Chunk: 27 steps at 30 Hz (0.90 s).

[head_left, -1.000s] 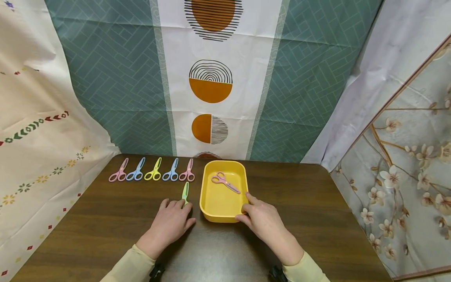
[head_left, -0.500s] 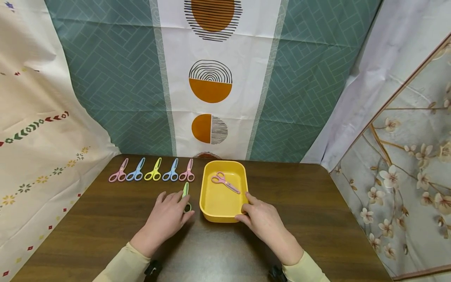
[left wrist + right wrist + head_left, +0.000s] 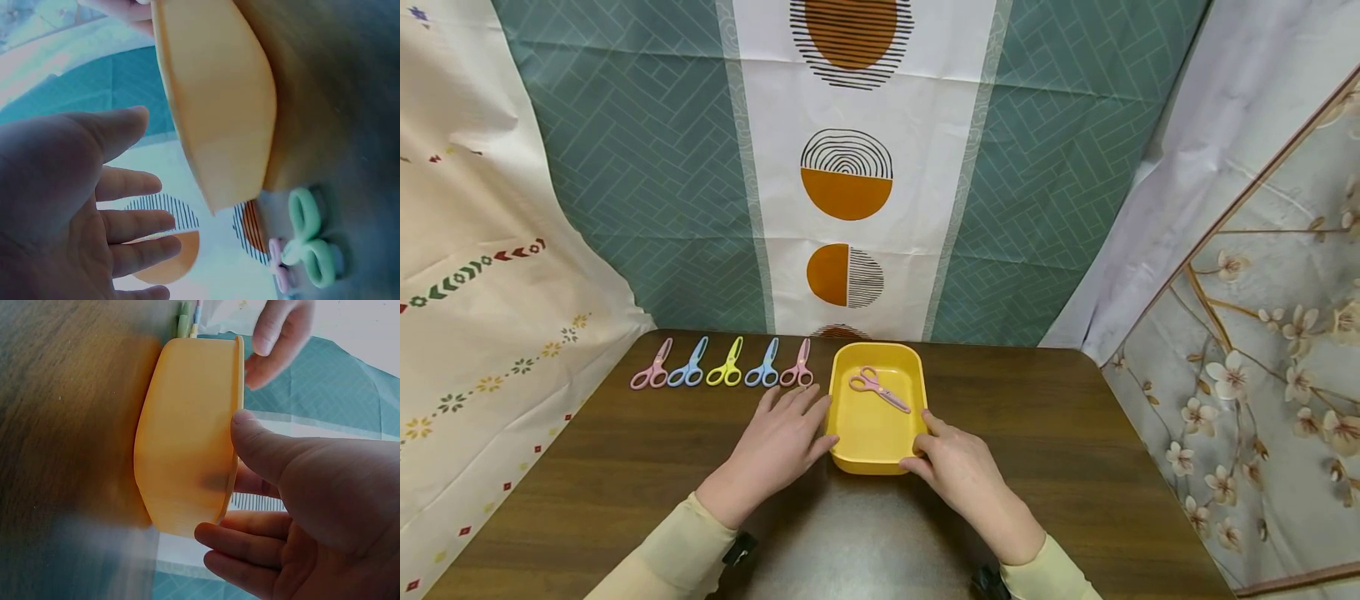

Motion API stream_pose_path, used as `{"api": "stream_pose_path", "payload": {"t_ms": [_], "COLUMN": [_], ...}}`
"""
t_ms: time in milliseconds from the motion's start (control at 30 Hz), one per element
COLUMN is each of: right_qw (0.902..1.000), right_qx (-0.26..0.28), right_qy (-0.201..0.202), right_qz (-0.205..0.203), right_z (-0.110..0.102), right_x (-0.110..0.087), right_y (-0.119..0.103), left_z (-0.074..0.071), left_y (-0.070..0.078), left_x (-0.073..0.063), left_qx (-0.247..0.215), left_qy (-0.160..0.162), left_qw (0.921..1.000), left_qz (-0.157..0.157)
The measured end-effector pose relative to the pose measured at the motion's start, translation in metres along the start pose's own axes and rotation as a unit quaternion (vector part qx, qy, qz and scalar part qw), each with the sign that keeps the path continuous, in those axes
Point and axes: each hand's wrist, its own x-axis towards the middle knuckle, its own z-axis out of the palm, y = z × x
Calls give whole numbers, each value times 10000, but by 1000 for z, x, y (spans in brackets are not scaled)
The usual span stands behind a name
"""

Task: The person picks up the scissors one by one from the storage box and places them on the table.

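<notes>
My right hand (image 3: 966, 471) grips the near right side of a yellow plastic tray (image 3: 868, 467), its thumb at the rim in the right wrist view. Inside the tray lies a pair of pink scissors (image 3: 868, 379). The left hand (image 3: 775, 442) hovers by the tray's left side, fingers spread and holding nothing. In the left wrist view, green scissors (image 3: 306, 215) lie on the table, apart from that hand; in the head view the left hand hides them.
Along the table's back edge, left of the tray, runs a row of several scissors, including pink scissors (image 3: 651, 367), blue scissors (image 3: 687, 373) and yellow scissors (image 3: 724, 373). Patterned cloth (image 3: 1037, 167) hangs behind the brown wooden table (image 3: 1037, 400).
The left hand, first touching the green scissors, draws back off them, then moves up and right to the tray's left side. The right hand and tray stay in place.
</notes>
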Motion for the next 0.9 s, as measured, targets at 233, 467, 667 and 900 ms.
{"api": "stream_pose_path", "payload": {"t_ms": [233, 467, 667, 900], "right_qw": [10000, 9999, 9997, 9996], "right_qx": [-50, -42, -105, -115], "right_qy": [46, 100, 179, 191], "right_qz": [-31, -82, -130, -176], "right_z": [0, 0, 0, 0], "right_x": [0, -1, -1, -1], "right_y": [0, 0, 0, 2], "left_z": [0, 5, 12, 18], "left_y": [8, 10, 8, 6], "left_x": [19, 37, 53, 72], "left_qx": [-46, -147, -160, -249], "left_qy": [-433, -647, -756, -1125], "left_qw": [9990, 9974, 9960, 9924], "left_qz": [104, 294, 443, 441]}}
